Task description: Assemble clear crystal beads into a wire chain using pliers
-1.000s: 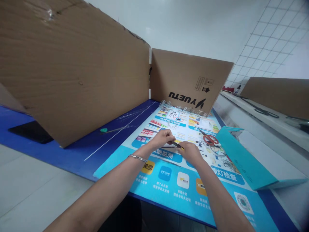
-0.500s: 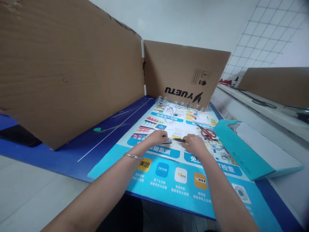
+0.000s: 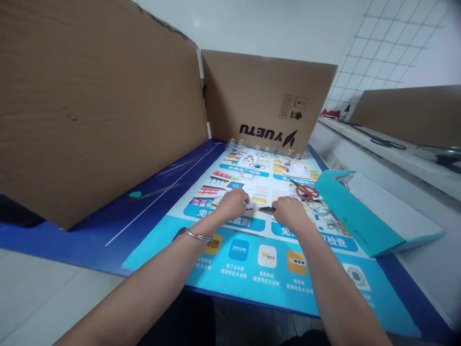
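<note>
On the printed poster [image 3: 230, 168] lying on the blue worktop [image 3: 108, 230], the left hand [image 3: 232, 204] and right hand [image 3: 290, 215] have drawn slightly apart. The right fingers [image 3: 283, 203] pinch a small dark tool [image 3: 265, 209] between them, its tip pointing left; the left fingers [image 3: 243, 198] curl beside a white scrap [image 3: 249, 207], their grip impossible to tell.

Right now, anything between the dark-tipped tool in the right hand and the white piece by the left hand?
Nothing visible. The dark-tipped tool in the right hand points at the white piece beside the left hand; only the printed poster shows in the narrow gap.
</note>
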A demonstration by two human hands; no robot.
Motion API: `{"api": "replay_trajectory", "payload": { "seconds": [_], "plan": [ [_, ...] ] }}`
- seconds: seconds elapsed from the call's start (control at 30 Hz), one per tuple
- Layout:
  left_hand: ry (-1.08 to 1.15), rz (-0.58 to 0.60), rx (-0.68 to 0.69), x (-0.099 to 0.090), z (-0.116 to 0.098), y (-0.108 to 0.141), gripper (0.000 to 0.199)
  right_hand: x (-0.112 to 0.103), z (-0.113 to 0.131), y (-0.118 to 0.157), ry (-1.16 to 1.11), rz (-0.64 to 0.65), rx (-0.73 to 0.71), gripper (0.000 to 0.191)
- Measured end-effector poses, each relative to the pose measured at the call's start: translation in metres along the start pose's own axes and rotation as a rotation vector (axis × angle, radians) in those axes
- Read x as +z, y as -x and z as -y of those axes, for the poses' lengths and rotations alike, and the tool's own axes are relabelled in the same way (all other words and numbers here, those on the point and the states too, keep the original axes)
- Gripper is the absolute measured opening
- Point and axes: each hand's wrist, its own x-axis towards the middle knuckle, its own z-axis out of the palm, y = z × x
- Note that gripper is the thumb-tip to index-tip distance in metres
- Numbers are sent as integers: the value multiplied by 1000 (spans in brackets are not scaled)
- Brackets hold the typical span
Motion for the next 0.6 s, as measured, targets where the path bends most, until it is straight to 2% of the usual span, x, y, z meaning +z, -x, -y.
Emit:
{"api": "replay_trajectory", "payload": {
  "seconds": [0.07, 0.37, 0.6],
  "plan": [
    [-34, -13, 1, 1, -4, 0, 14, 0, 3, 1, 5, -3, -2, 20],
    [-124, -22, 17, 16, -17, -5, 13, 0, 8, 1, 1, 1, 21, 21],
    [-71, -54, 7, 23, -24, 2, 15, 2, 9, 1, -3, -23, 24, 22]
  ]
}}
